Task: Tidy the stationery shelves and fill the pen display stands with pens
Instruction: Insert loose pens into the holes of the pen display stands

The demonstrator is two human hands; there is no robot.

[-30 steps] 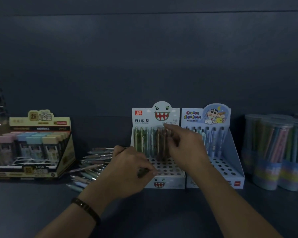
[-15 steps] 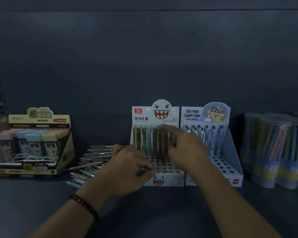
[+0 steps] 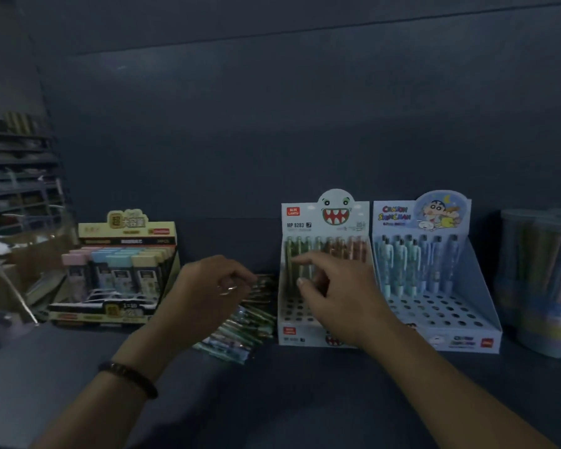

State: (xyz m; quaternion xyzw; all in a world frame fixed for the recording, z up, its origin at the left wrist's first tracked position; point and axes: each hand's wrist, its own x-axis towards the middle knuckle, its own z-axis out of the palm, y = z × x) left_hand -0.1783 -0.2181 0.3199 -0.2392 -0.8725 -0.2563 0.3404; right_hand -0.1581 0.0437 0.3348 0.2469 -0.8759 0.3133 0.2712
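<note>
A white monster-face pen stand sits on the dark shelf, its back row filled with green, brown and pink pens. My right hand is in front of it, thumb and index finger pinching a green pen at the stand's left side. To the left of the stand lies a pile of loose pens. Over that pile my left hand hovers with curled fingers pinching what looks like a pen; it is blurred. To the right, a blue cartoon pen stand holds several blue pens in its back rows.
A yellow display box of pastel-capped cases stands at the left. Clear tubs of coloured pens stand at the far right. The dark back wall rises close behind. Other shelving shows at the far left.
My left hand has moved left from the monster stand's front to the loose pen pile. My right hand has shifted from the stand's middle pens to its left side.
</note>
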